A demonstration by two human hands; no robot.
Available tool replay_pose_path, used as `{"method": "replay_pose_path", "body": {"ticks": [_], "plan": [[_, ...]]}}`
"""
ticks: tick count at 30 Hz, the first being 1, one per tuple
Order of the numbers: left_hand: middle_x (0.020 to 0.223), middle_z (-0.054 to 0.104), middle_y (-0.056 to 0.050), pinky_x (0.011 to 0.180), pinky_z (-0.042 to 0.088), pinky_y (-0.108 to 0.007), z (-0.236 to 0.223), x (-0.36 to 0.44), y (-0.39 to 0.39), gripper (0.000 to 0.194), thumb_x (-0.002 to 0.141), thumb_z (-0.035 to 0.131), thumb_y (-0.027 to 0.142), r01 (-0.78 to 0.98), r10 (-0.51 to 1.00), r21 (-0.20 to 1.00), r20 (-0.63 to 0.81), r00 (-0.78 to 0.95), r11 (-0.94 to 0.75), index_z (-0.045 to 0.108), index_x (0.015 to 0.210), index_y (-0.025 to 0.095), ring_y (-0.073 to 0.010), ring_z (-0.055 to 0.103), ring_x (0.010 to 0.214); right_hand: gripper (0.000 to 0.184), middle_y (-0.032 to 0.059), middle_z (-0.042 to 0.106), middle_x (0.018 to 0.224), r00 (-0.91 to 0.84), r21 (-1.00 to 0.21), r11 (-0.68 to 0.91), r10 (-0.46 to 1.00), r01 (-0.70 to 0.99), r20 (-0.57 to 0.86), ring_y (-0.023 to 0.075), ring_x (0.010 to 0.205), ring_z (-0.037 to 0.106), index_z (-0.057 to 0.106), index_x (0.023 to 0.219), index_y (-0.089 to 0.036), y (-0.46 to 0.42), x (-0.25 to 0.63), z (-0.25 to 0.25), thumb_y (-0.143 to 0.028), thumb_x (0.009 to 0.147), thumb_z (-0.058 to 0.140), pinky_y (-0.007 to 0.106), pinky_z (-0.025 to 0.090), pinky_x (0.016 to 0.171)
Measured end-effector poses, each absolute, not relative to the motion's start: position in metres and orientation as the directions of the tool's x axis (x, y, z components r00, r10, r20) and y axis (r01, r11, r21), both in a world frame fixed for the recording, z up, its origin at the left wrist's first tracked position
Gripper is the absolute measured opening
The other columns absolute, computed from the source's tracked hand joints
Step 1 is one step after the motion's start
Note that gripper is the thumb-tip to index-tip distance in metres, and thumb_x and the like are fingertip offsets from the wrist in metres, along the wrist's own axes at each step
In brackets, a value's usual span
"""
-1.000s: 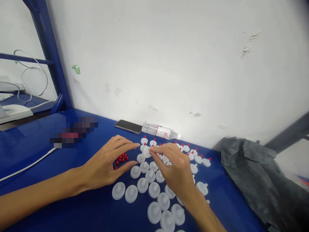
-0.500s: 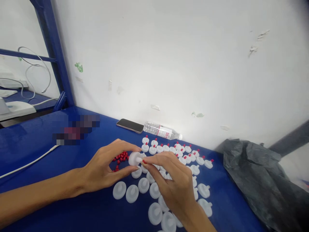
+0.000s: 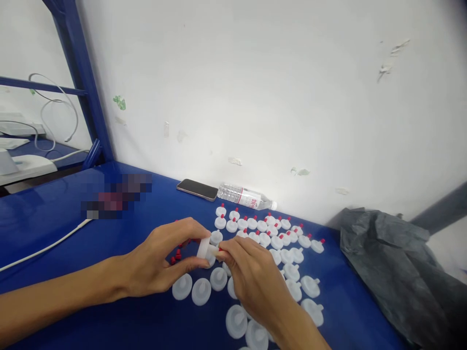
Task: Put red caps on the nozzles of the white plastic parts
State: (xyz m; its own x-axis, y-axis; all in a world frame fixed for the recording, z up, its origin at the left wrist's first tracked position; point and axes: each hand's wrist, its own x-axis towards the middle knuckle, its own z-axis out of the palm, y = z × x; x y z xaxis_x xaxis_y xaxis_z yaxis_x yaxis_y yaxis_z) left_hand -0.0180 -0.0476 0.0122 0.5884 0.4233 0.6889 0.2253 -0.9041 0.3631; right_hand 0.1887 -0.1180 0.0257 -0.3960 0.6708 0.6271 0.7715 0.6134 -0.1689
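My left hand (image 3: 156,257) pinches a white plastic nozzle lid (image 3: 203,248) by its rim between thumb and fingers. The lid is turned on its side, its spout pointing right. At the spout's tip, my right hand (image 3: 257,274) grips a small red cap (image 3: 220,250), mostly hidden by the fingertips. Behind my left fingers lie several loose red caps (image 3: 178,254), partly covered. Bare white lids (image 3: 201,291) rest on the table below and around both hands. Farther back stand rows of white lids with red caps on their spouts (image 3: 231,225).
Along the wall lie a phone (image 3: 197,189) and a clear plastic bottle (image 3: 248,197) on its side. A dark plastic bag (image 3: 386,262) covers the right end of the blue table (image 3: 146,321). A white cable (image 3: 47,247) runs across the left, near a blue metal frame (image 3: 85,87).
The held lid has turned from face-on to nearly edge-on. My right hand has shifted slightly down and right, its fingers closer round the red cap at the spout.
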Motion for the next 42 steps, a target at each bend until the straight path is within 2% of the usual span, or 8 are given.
{"method": "replay_pose_path", "body": {"ticks": [5, 12, 16, 21, 25, 28, 33, 42], "plan": [[0.074, 0.067, 0.011, 0.057, 0.054, -0.024, 0.013, -0.017, -0.053, 0.029, 0.081, 0.069, 0.04, 0.233, 0.472, 0.421, 0.655, 0.59, -0.877, 0.058, 0.107, 0.034, -0.0105, 0.06, 0.057, 0.025, -0.0007, 0.06, 0.071, -0.407, -0.175, 0.637, 0.654, 0.75, 0.638, 0.0153, 0.06, 0.054, 0.054, 0.083, -0.022, -0.121, 0.187, 0.028, -0.015, 0.098, 0.035, 0.029, 0.045, 0.057], [0.078, 0.068, 0.01, 0.059, 0.055, -0.023, 0.009, -0.018, -0.055, 0.029, 0.083, 0.067, 0.042, 0.269, 0.447, 0.362, 0.627, 0.638, -0.892, 0.055, 0.108, 0.036, -0.0112, 0.063, 0.06, 0.025, -0.0018, 0.059, 0.068, -0.452, -0.147, 0.648, 0.659, 0.748, 0.601, 0.015, 0.059, 0.054, 0.054, 0.079, -0.022, -0.12, 0.187, 0.024, -0.012, 0.095, 0.037, 0.03, 0.044, 0.056], [0.074, 0.064, 0.013, 0.057, 0.052, -0.021, 0.013, -0.016, -0.052, 0.025, 0.08, 0.069, 0.043, 0.286, 0.472, 0.382, 0.611, 0.636, -0.879, 0.056, 0.098, 0.033, -0.009, 0.059, 0.058, 0.027, -0.0003, 0.065, 0.074, -0.488, -0.105, 0.626, 0.692, 0.773, 0.531, 0.0162, 0.067, 0.058, 0.06, 0.083, -0.021, -0.119, 0.19, 0.028, -0.014, 0.097, 0.037, 0.032, 0.047, 0.064], [0.093, 0.069, 0.006, 0.073, 0.052, -0.027, 0.017, -0.019, -0.036, 0.028, 0.087, 0.056, 0.04, 0.335, 0.508, 0.385, 0.577, 0.64, -0.86, 0.057, 0.114, 0.031, -0.014, 0.062, 0.079, 0.019, 0.0015, 0.07, 0.083, -0.301, -0.166, 0.519, 0.695, 0.839, 0.653, 0.0161, 0.076, 0.062, 0.067, 0.094, -0.023, -0.113, 0.204, 0.031, -0.027, 0.097, 0.048, 0.032, 0.048, 0.075], [0.075, 0.065, 0.007, 0.068, 0.046, -0.027, 0.02, -0.025, -0.018, 0.011, 0.089, 0.052, 0.03, 0.413, 0.492, 0.274, 0.586, 0.644, -0.868, 0.063, 0.09, 0.028, -0.0143, 0.055, 0.072, 0.016, 0.0029, 0.072, 0.087, -0.18, -0.182, 0.395, 0.72, 0.901, 0.671, 0.0173, 0.08, 0.064, 0.068, 0.101, -0.021, -0.101, 0.22, 0.023, -0.023, 0.094, 0.054, 0.033, 0.048, 0.076], [0.063, 0.059, 0.008, 0.06, 0.04, -0.026, 0.024, -0.028, -0.011, 0.02, 0.088, 0.052, 0.027, 0.388, 0.419, 0.167, 0.466, 0.779, -0.906, 0.057, 0.069, 0.029, -0.0139, 0.049, 0.064, 0.018, 0.0029, 0.072, 0.088, -0.179, -0.174, 0.362, 0.755, 0.916, 0.63, 0.0178, 0.082, 0.064, 0.069, 0.102, -0.021, -0.094, 0.228, 0.017, -0.02, 0.094, 0.053, 0.033, 0.048, 0.078], [0.054, 0.06, 0.009, 0.049, 0.032, -0.026, 0.025, -0.035, -0.009, 0.028, 0.086, 0.057, 0.03, 0.351, 0.356, 0.063, 0.244, 0.902, -0.934, 0.057, 0.058, 0.03, -0.0132, 0.053, 0.053, 0.019, 0.0029, 0.072, 0.09, -0.237, -0.15, 0.381, 0.79, 0.912, 0.565, 0.0185, 0.084, 0.064, 0.069, 0.104, -0.02, -0.09, 0.228, 0.013, -0.018, 0.093, 0.053, 0.034, 0.048, 0.079], [0.043, 0.065, 0.004, 0.042, 0.023, -0.03, 0.016, -0.037, -0.019, 0.038, 0.079, 0.061, 0.048, 0.449, 0.431, -0.087, 0.165, 0.887, -0.889, 0.06, 0.045, 0.031, -0.0162, 0.054, 0.036, 0.018, 0.0033, 0.073, 0.09, -0.282, -0.125, 0.385, 0.828, 0.915, 0.484, 0.0202, 0.084, 0.062, 0.069, 0.103, -0.021, -0.086, 0.229, 0.011, -0.018, 0.093, 0.055, 0.038, 0.047, 0.083]]}}
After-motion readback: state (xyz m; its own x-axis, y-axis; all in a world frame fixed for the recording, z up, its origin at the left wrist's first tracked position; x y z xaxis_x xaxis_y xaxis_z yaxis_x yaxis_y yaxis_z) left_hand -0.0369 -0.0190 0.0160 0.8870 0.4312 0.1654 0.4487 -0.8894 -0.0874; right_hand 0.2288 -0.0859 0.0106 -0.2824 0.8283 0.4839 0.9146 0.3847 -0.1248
